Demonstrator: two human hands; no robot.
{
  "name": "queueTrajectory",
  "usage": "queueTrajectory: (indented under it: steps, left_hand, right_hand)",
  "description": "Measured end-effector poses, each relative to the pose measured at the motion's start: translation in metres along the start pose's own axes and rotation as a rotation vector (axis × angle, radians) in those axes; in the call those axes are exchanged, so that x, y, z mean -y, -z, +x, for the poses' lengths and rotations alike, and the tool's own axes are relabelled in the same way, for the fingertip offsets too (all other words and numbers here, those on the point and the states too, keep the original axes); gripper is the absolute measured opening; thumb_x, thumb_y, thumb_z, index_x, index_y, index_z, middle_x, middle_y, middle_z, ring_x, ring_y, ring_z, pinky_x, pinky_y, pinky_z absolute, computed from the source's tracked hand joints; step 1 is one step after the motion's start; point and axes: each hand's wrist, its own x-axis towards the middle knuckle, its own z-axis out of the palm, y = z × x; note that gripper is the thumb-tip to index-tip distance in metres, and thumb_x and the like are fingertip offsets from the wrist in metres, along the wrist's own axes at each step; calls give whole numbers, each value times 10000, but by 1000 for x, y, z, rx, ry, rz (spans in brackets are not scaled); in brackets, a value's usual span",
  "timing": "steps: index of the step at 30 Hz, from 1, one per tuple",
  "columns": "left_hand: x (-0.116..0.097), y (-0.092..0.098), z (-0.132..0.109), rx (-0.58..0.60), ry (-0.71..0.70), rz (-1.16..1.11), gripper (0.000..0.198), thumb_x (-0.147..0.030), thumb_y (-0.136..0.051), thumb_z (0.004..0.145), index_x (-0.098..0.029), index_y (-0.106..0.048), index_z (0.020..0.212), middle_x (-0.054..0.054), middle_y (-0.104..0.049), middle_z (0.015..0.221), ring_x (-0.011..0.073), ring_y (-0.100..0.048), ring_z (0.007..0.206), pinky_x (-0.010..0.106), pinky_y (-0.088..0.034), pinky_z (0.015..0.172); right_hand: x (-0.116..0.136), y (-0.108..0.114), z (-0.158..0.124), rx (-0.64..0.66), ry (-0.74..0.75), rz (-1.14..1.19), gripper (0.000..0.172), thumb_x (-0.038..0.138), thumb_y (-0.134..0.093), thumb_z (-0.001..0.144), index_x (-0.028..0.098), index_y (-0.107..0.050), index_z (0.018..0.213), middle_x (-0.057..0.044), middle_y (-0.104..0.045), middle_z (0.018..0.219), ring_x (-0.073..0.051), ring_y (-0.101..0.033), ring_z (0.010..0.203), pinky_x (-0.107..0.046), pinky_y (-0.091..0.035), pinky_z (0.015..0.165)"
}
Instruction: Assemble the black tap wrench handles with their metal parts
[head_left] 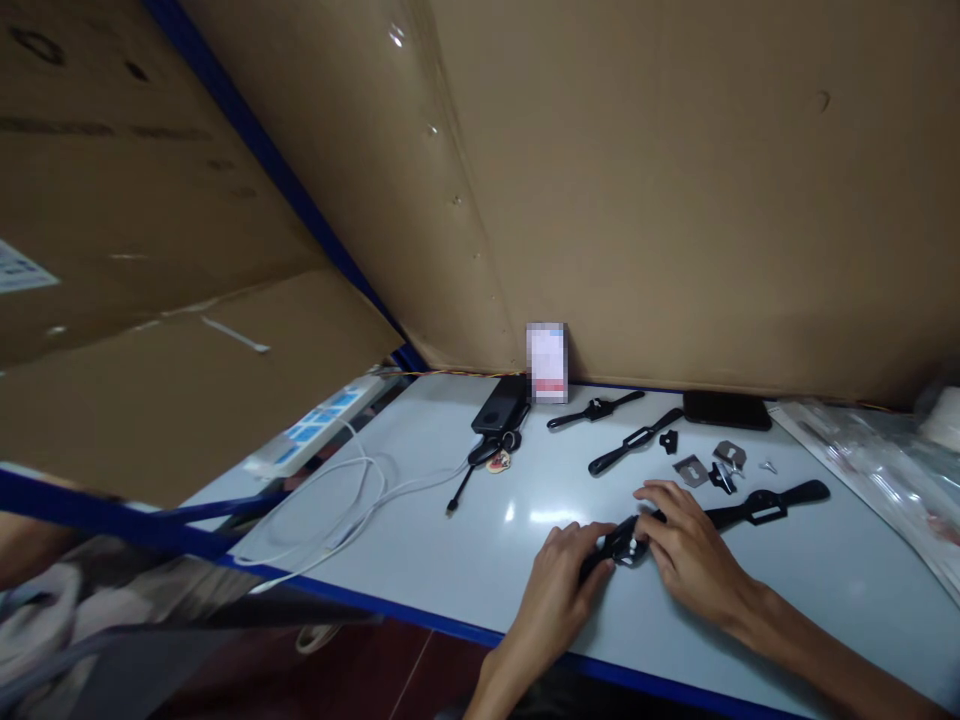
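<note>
Your left hand (559, 575) pinches one end of a black tool (624, 541), low over the front of the table (450, 570). Your right hand (690, 560) bends its fingers close around the tool's other side, but I cannot tell if they grip it. Just past that hand lies a long black bar (766, 508) with a slot. Farther back are two gray plates, a small black piece (668, 441) and shiny screws (767, 466). Behind them sits a black phone (726, 410), with clear plastic bags (862, 470) to its right.
</note>
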Motion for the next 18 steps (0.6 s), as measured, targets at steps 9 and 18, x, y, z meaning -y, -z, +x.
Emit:
queueTrajectory:
  steps: [9,18]
  left_hand:
    - [0,2,1,-17,-40,5,313,-261,-560,950,-239,-676,1240,69,-721,967,267,-636,917,416,-482,890]
    - [-3,3,1,-24,-40,12,310,-263,-549,950,-231,-679,1229,51,-700,892,241,-617,842,381,-470,822]
  right_hand:
    - [0,5,4,71,-46,12,339,-65,-521,814,178,-737,908,-140,-662,1253,-297,-521,1289,-505,-512,1052]
    - [1,10,6,79,-31,34,405,-92,-490,807,182,-752,953,-137,-644,1281,-289,-504,1306,-496,-518,1041]
